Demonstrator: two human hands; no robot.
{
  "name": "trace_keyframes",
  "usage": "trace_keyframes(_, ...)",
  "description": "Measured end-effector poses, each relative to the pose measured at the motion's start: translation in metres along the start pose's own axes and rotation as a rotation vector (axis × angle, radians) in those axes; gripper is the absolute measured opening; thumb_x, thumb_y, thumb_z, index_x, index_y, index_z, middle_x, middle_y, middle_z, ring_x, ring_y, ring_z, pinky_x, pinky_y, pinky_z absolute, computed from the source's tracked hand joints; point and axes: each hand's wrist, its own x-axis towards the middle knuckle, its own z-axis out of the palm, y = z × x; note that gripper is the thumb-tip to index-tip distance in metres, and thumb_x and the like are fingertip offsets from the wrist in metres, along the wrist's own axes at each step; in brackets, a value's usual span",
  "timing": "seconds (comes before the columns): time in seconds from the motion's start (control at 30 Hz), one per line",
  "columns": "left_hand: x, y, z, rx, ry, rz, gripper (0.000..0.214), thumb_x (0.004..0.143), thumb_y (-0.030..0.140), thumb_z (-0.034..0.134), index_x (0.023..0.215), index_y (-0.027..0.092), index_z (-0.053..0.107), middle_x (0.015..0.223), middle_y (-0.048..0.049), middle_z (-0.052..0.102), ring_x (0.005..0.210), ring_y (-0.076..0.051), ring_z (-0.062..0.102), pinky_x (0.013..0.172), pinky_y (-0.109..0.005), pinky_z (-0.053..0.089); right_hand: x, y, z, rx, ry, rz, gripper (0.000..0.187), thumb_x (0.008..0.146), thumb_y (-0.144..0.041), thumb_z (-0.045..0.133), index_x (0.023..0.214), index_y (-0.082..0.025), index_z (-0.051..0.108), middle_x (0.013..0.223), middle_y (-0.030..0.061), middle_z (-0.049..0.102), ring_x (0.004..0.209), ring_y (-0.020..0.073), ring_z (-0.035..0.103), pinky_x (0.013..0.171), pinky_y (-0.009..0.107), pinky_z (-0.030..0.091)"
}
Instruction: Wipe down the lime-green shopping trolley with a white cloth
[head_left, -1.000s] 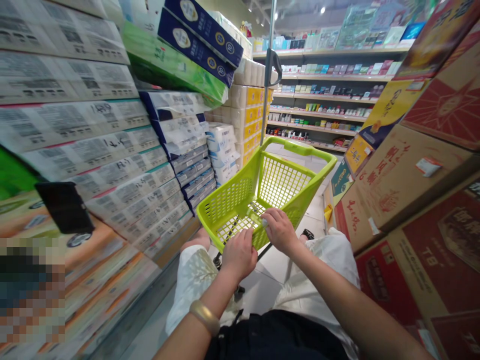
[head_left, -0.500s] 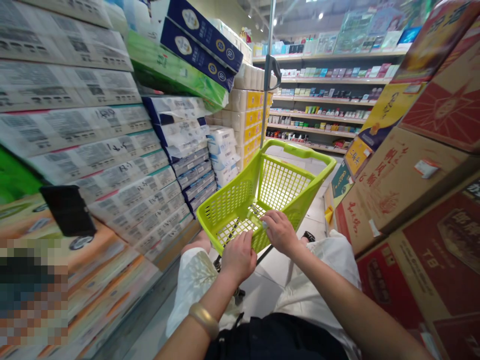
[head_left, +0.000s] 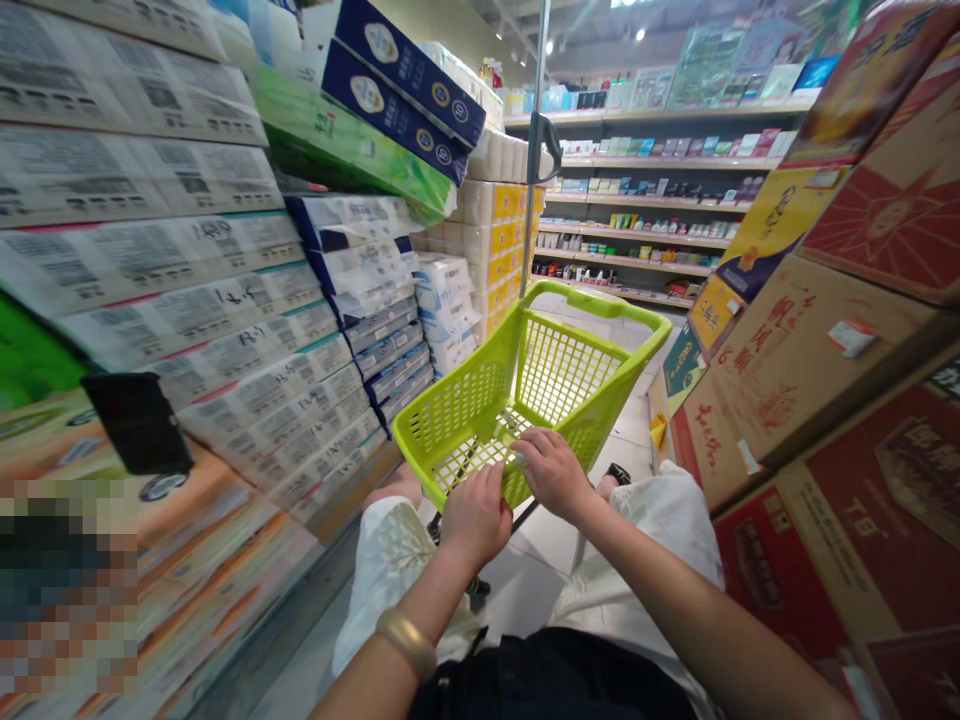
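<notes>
Shelves (head_left: 660,162) of small goods stood at the back. Stacked paper packs (head_left: 247,300) rose on the left and cardboard boxes (head_left: 795,340) on the right. Between them, by the person's knees, was a green cart (head_left: 600,420). The left hand (head_left: 478,515) gripped its near rim, fingers close together and bent over. The right hand (head_left: 553,475) was just beside it, fingers curled; whether they pinched anything, I couldn't tell. A gold bracelet (head_left: 406,642) circled the left forearm.
</notes>
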Motion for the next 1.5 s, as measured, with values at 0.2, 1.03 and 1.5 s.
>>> trace_keyframes(0.2, 0.001, 0.005, 0.001, -0.004, 0.023, -0.012, 0.044, 0.08, 0.018, 0.051, 0.124, 0.019, 0.047, 0.112, -0.0091, 0.063, 0.102, -0.023, 0.06, 0.087, -0.035, 0.048, 0.006, 0.012, -0.006, -0.055, 0.083, 0.19, 0.034, 0.08, -0.005, 0.048, 0.105, -0.019, 0.066, 0.102, 0.0109, 0.061, 0.102, 0.0254, 0.051, 0.095, 0.042, 0.043)
trace_keyframes(1.03, -0.003, -0.001, 0.003, -0.007, 0.025, 0.001, 0.046, 0.078, 0.017, 0.051, 0.124, 0.018, 0.047, 0.109, -0.0093, 0.063, 0.103, -0.023, 0.06, 0.088, -0.035, 0.048, 0.003, -0.004, -0.004, -0.009, -0.037, 0.005, 0.032, 0.08, -0.007, 0.052, 0.107, -0.02, 0.064, 0.103, 0.0086, 0.062, 0.103, 0.0245, 0.051, 0.092, 0.038, 0.044)
trace_keyframes(1.5, -0.002, -0.002, 0.004, 0.002, 0.018, 0.002, 0.043, 0.079, 0.017, 0.05, 0.122, 0.017, 0.048, 0.109, -0.0092, 0.064, 0.101, -0.024, 0.06, 0.086, -0.036, 0.048, 0.001, -0.013, -0.001, -0.013, -0.042, -0.015, 0.034, 0.08, -0.007, 0.052, 0.109, -0.019, 0.064, 0.104, 0.0087, 0.062, 0.106, 0.0243, 0.05, 0.094, 0.038, 0.043)
